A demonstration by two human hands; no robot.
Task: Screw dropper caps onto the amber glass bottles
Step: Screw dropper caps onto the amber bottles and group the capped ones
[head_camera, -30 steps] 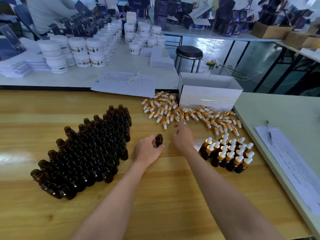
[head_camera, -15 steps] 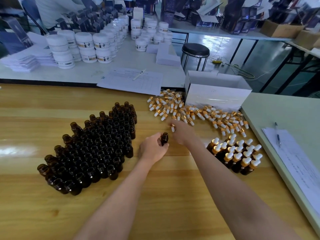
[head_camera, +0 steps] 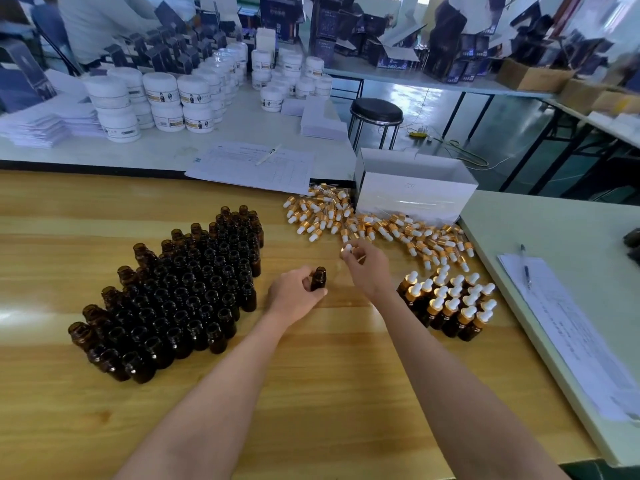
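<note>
The left hand holds one amber bottle upright on the wooden table. Its fingers and thumb are curled round the lower body, and the open neck stays free at the top. The right hand is just beside it, a little farther from the person. It pinches a dropper cap between the thumb and the fingertips, and the other fingers are loosely bent. The cap is near the bottle but apart from it, not yet above the neck. The glass tube of this cap is too small to see well, so I cannot say exactly which way it points.

On the right side a small group of capped bottles stands close together; these look finished. On the left side stands a much larger block of open bottles, all without caps. A loose heap of caps lies beyond the hands, in front of a white box.

In my judgement only a small part of the work is done and the greater part is left. For the bottle in hand, the cap must next be put into the neck and turned tight
</note>
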